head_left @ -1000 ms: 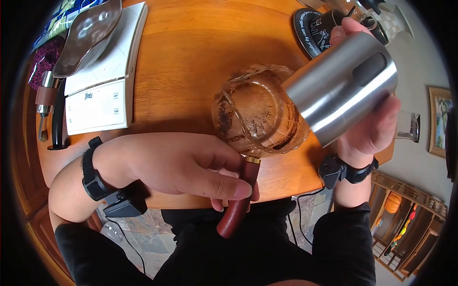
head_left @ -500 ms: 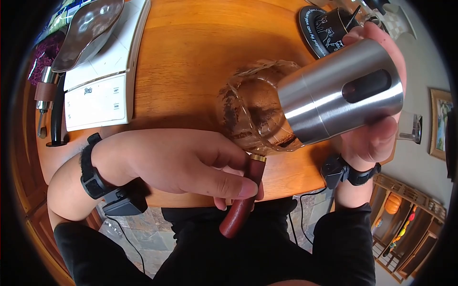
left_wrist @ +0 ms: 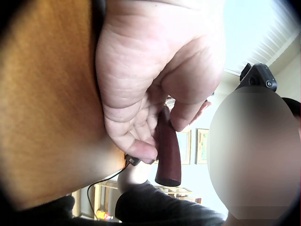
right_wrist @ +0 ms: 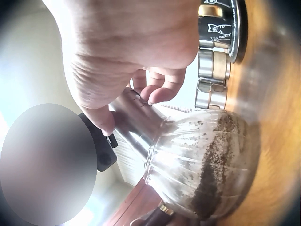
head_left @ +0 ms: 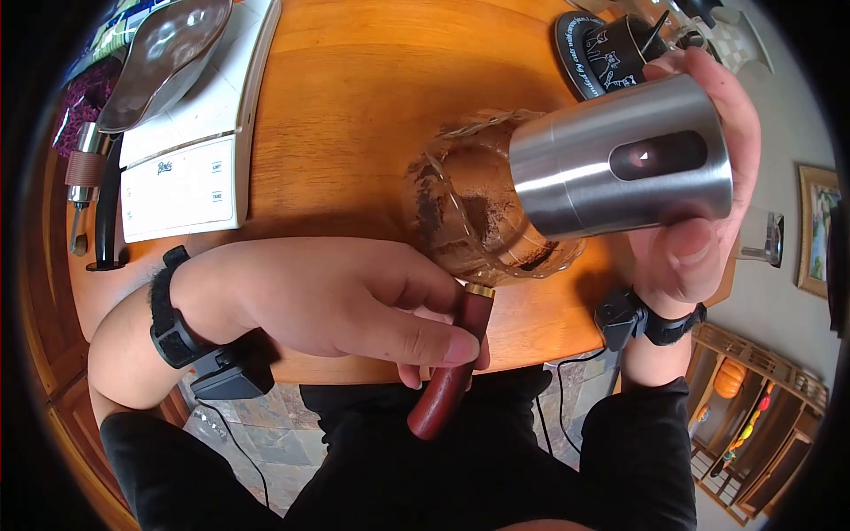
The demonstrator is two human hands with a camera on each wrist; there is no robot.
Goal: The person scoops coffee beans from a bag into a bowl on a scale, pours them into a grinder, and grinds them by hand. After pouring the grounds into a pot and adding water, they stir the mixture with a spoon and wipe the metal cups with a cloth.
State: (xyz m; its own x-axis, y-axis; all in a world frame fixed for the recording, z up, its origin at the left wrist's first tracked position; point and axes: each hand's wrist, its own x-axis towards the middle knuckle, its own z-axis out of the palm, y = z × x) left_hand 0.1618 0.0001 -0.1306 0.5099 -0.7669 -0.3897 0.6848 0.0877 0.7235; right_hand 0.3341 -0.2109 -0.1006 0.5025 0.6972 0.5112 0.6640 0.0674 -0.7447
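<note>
My left hand [head_left: 345, 296] grips the dark red wooden handle [head_left: 440, 394] of a ribbed glass pot [head_left: 436, 221], with the thumb on top. Brown coffee grounds [right_wrist: 207, 188] cling to the pot's inner wall and lie at its bottom. In my right hand [head_left: 699, 248] is a brushed-steel coffee grinder cylinder [head_left: 580, 164] with an oblong window, fingers round its far end. It leans over the pot, and its lower end overlaps the pot's mouth; the right wrist view shows that end right at the rim.
On the left stand a white scale [head_left: 181, 190] with a brown glossy dish [head_left: 164, 62], and a small brush tool [head_left: 82, 186]. A black cat-patterned mug [head_left: 615, 53] on a black saucer [head_left: 575, 66] is at the far right. Small metal canisters [right_wrist: 211, 94] stand behind the pot.
The steel cylinder has rolled and levelled in my right hand, bringing its window round to face the head camera. The pot has shifted slightly right; my left hand keeps its grip.
</note>
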